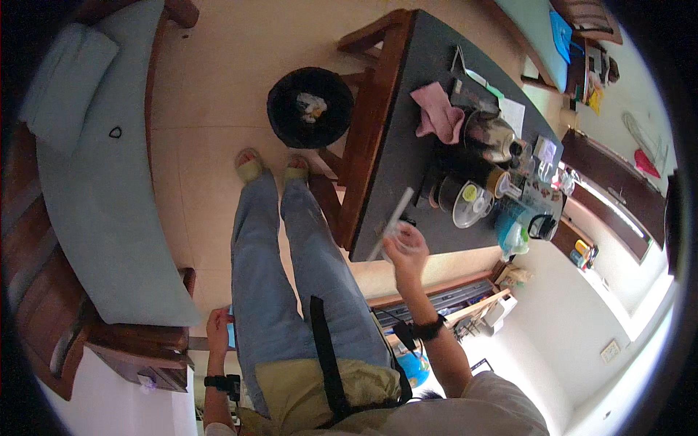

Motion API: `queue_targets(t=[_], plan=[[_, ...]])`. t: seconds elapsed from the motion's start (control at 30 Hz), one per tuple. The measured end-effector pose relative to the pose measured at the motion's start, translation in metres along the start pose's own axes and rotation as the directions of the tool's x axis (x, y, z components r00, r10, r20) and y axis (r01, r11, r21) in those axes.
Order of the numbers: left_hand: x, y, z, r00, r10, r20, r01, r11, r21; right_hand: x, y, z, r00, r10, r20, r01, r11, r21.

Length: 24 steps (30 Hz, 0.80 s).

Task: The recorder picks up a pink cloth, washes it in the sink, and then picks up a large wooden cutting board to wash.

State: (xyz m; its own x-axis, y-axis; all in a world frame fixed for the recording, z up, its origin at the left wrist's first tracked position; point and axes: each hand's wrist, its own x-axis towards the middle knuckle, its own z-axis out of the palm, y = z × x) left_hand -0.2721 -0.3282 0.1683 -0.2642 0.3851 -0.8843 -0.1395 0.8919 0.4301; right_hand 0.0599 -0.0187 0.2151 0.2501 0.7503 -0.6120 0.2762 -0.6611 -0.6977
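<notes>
My right hand (408, 252) is raised over the near corner of the dark-topped table (390, 180). Its fingers are closed around a clear plastic cup or container (410, 240), blurred at the edges. A translucent whitish strip (401, 210) crosses beside those fingers; whether it is part of the held thing, I cannot tell. Down at my left side hangs my left hand (219, 322), its fingers curled. A light blue thing (231, 329) shows between that hand and my trouser leg, mostly hidden, so a grip on it is unclear.
A black bin (310, 108) with crumpled white waste stands beside the table. On the table are a pink cloth (439, 113), a metal kettle or flask (487, 136), a round clear lid (472, 204) and several containers. A wooden bench with a grey-green cushion (109, 191) runs along my left.
</notes>
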Motion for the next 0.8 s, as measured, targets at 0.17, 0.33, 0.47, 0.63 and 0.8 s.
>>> queue_targets(t=[0.17,0.33,0.47,0.63,0.8], plan=[[0.013,-0.013,0.000,0.995,-0.076,-0.060,0.071,0.994,-0.079,0.101,-0.001,0.145,1.000,0.024,0.011,-0.024,0.999,0.047],[0.013,-0.035,-0.011,0.990,0.006,-0.138,-0.029,0.986,-0.166,0.246,0.061,0.199,0.955,0.295,-0.021,-0.290,0.920,-0.264],[-0.020,-0.123,-0.025,0.955,-0.151,-0.254,0.082,0.961,-0.263,0.271,0.042,0.248,0.949,0.280,-0.146,-0.315,0.874,-0.369],[-0.076,-0.195,-0.011,0.950,-0.198,-0.241,0.106,0.931,-0.349,0.304,0.084,0.211,0.962,-0.222,0.160,0.269,0.877,-0.399],[-0.138,-0.201,0.039,0.916,-0.351,-0.196,0.153,0.755,-0.638,0.144,0.070,0.159,0.313,-0.223,0.923,0.850,0.500,-0.167]])
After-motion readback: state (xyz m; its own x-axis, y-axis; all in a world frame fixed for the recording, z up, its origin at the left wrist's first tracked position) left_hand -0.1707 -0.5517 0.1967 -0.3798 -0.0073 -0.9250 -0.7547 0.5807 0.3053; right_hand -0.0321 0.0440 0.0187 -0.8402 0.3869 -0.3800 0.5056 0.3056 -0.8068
